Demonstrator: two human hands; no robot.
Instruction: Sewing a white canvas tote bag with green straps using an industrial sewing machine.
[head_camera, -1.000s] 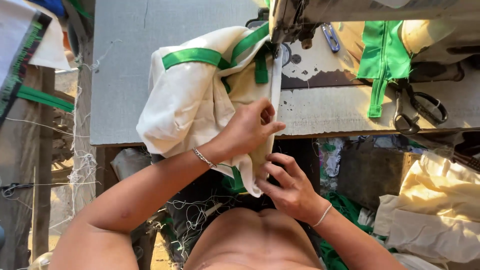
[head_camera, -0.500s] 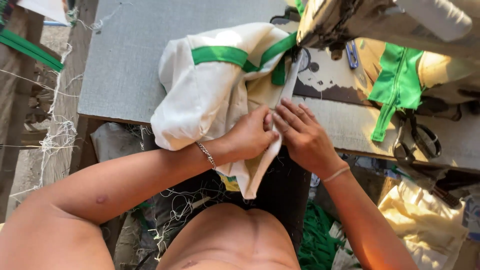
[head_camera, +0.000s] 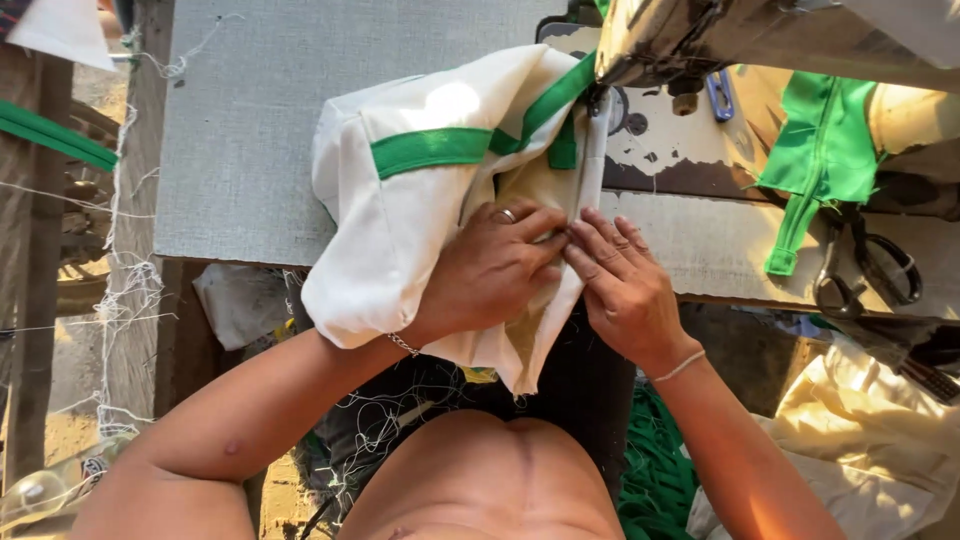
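Head view, looking down. Cream cloth bag (head_camera: 400, 230) bunched on the grey table (head_camera: 250, 130), its near end hanging over the table's front edge and its far edge tucked under the head of the sewing machine (head_camera: 700, 40). Left hand (head_camera: 490, 270) on top of the bag, fingers curled and narrow, tips pinching a fold of the cloth. Right hand (head_camera: 625, 290) just beside it, fingers straight and close together, tips meeting the left's at that same fold and gripping the hem strip that runs up to the needle.

Judged from how things lie: green band (head_camera: 430, 150) already fixed across the bag, and green binding already along the top edge near the needle. Folded hem between the fingertips looks unstitched on its near stretch, so apparently mid-seam. Exact stitch line hidden by the fingers and the machine.

Counted:
- One cream bag in hand.
- One sewing machine.
- One pair of black scissors (head_camera: 865, 265) on the table to the right.
- One loose green cloth piece (head_camera: 820, 140) beyond the scissors.
- One heap of cream cloth (head_camera: 880, 440) low on the right, number of pieces impossible to tell.
- One ring (head_camera: 508, 215) on the left hand.
- Two wrist bands, one per wrist.
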